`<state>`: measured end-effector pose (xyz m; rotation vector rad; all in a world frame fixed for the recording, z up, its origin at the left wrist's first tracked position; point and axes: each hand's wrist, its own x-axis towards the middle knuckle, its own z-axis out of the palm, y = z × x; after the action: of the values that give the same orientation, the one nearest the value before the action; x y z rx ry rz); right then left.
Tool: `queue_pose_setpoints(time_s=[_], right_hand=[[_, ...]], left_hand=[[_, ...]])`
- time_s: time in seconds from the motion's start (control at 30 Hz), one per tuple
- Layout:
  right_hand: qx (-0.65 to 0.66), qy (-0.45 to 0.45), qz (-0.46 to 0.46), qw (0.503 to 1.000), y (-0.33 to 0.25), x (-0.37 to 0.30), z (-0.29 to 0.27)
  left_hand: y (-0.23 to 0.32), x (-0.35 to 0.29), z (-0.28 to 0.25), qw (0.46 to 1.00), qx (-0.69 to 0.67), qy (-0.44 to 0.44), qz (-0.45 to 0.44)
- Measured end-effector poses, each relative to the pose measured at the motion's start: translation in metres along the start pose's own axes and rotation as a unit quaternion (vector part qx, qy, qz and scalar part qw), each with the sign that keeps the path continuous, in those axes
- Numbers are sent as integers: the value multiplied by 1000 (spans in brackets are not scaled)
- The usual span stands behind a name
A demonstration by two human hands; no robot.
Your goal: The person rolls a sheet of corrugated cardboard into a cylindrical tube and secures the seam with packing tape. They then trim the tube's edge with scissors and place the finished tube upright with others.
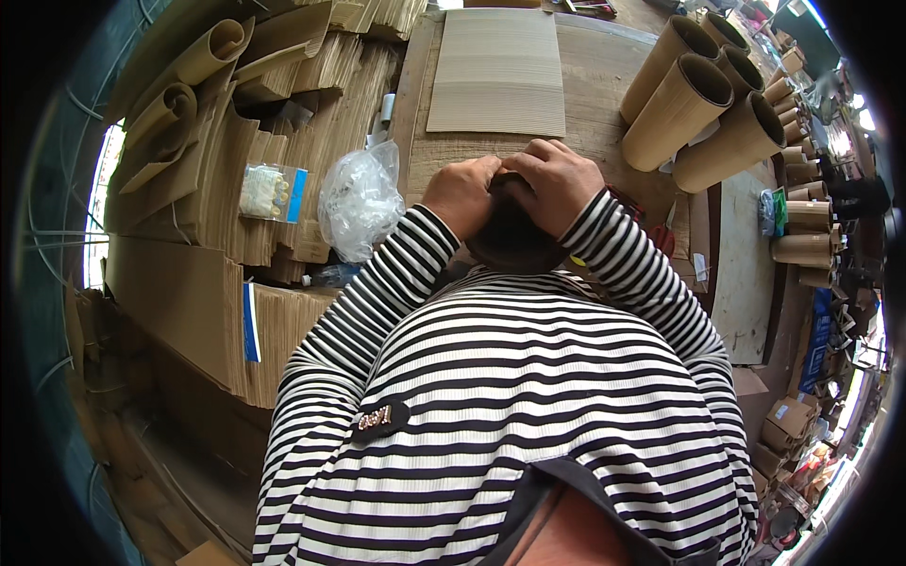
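My left hand [461,196] and my right hand [559,181] meet in front of my body, fingers curled and tips nearly touching. Both grip the far edge of a dark brown, rounded thing [516,238] held close against my striped shirt. Its kind is not clear, and the fingers cover part of it. Just beyond my hands, a ribbed cardboard sheet [497,71] lies flat on the wooden table [601,80].
Several upright cardboard tubes [678,111] stand at the table's far right. On the left are stacked cardboard sheets [344,90], a clear plastic bag [361,200] and a small packet [274,192]. Red-handled scissors [668,231] lie by my right forearm.
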<state>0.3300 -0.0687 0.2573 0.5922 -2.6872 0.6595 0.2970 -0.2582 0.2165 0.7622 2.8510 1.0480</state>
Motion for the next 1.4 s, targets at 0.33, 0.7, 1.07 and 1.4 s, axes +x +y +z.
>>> queue_pose_setpoints(time_s=[0.33,0.7,1.07,1.4], right_hand=[[77,28,53,995,15,-20,8],[-59,60,-119,989,9,-22,0],[0,18,-45,999,2,-20,6],[-10,23,-35,999,1,-19,9]], left_hand=[[11,-21,4,991,-101,80,-40],[7,-17,10,992,-104,73,11],[8,-17,10,992,-97,66,38],[0,-12,13,993,-82,62,55]])
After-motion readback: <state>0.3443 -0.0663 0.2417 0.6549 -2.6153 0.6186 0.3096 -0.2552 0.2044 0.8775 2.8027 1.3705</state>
